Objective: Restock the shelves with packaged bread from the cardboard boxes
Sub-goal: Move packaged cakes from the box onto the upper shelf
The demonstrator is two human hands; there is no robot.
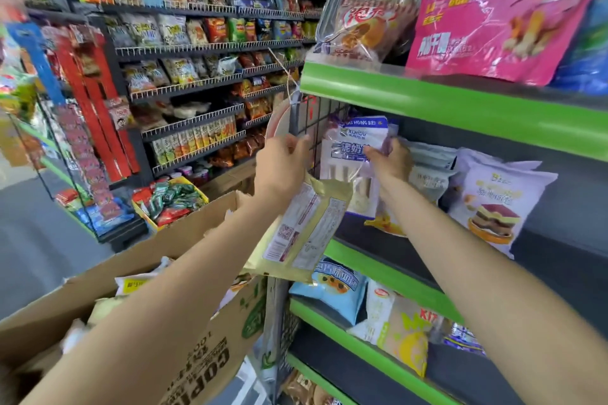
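We stand in a shop aisle: a long wall of black wire shelving (184,52) packed with snack bags runs down the left, and a green-edged shelf unit (460,108) rises close on our right, its dark decks tilted across the view. Four of its green lips show, one above another. Below us on the left sits one open cardboard box (197,358), flaps up, with pale packets lying inside.

On the top deck lean a large pink bag (493,10) and a clear bread bag (365,23) beside it. On the deck where our hands work, a lilac cake packet (493,204) leans against the back, with grey-white packets (431,171) between it and our right hand.

Our left hand (283,168) is raised by the unit's wire end grille, fingers curled, and grips the top of one gold-backed packet (302,230) that hangs down with its printed back toward us, in front of the shelf edge. Our right hand (390,161) pinches the upper corner of one white-and-purple bread packet (355,154), fingers curled round it, standing it upright at the left end of that deck.

On the deck below we count three packets clearly: a blue one (335,289), a white one (380,306) and a yellow one (408,339).
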